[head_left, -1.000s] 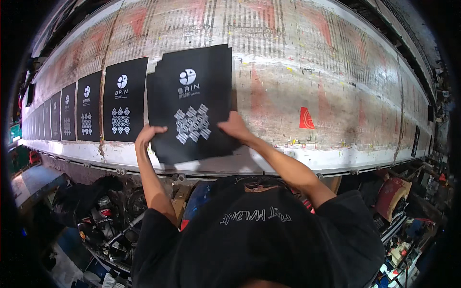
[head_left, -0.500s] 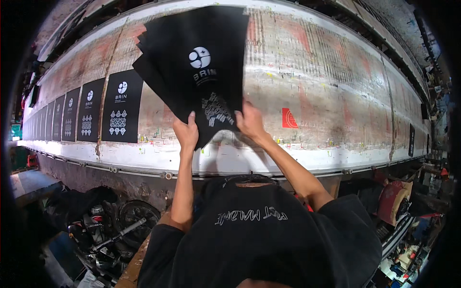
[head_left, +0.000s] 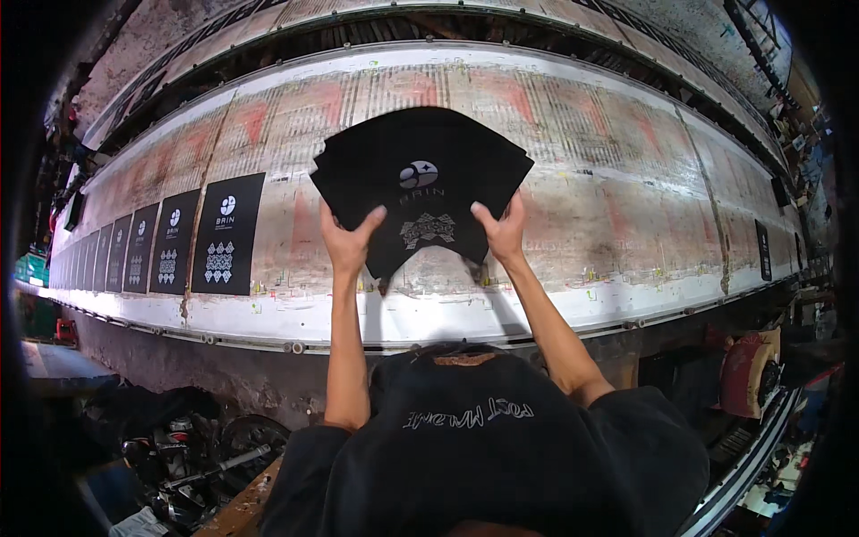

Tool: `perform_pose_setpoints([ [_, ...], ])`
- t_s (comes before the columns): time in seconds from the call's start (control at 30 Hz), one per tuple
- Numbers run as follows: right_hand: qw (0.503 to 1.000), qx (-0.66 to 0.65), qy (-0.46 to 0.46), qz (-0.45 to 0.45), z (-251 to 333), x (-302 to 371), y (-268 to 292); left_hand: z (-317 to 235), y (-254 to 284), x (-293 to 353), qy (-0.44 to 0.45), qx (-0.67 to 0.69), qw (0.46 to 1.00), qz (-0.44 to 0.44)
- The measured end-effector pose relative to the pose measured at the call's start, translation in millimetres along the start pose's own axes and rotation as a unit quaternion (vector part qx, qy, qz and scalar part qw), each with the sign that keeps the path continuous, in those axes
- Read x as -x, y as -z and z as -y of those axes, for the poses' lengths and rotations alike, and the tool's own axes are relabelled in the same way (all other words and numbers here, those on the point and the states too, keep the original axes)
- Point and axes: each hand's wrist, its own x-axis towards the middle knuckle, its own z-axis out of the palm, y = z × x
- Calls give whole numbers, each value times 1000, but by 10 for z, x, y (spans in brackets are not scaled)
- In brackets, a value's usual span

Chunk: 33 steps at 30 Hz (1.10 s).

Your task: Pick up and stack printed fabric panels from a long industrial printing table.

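Matt black sheets above a glossy, worn worktop

The bent sheets look smooth and dull; paper or thin cloth, hard to tell. The printed black panels at left share that matt finish. The worktop shines under the light, its surface stained and scuffed. The rail along its lower edge looks metal. Lower left, the wall is rough, the plank wooden. The T-shirt is matt cloth.

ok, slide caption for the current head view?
Left hand and right hand grip a bowed stack of printed black sheets over a long, stained table.
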Motion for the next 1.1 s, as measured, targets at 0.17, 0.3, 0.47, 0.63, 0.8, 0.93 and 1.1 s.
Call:
perform_pose_setpoints([
  [0.17, 992, 85, -87, 24, 158, 27, 206, 67, 81, 117, 60, -25, 997, 51],
  [0.3, 990, 90, -96, 54, -17, 87, 340, -2, -36, 251, 96, -108, 988, 46],
  [0.47, 984, 10, -176, 18, 172, 133, 421, -54, -95, 347, 66, -6, 997, 28],
  [0.63, 949, 265, 173, -10, 442, -156, 460, 146, -73, 394, 115, -58, 988, 86],
  [0.8, 705, 451, 381, 393, 1325, -893, -214, 299, -13, 511, 28, -106, 993, 33],
  [0.93, 521, 521, 225, 638, 836, -1312, -456, 327, -127, 489, 154, -29, 986, 51],
  [1.1, 703, 298, 151, 628, 1136, -1626, -336, 1282, 551, 975, 82, -178, 950, -242],
])
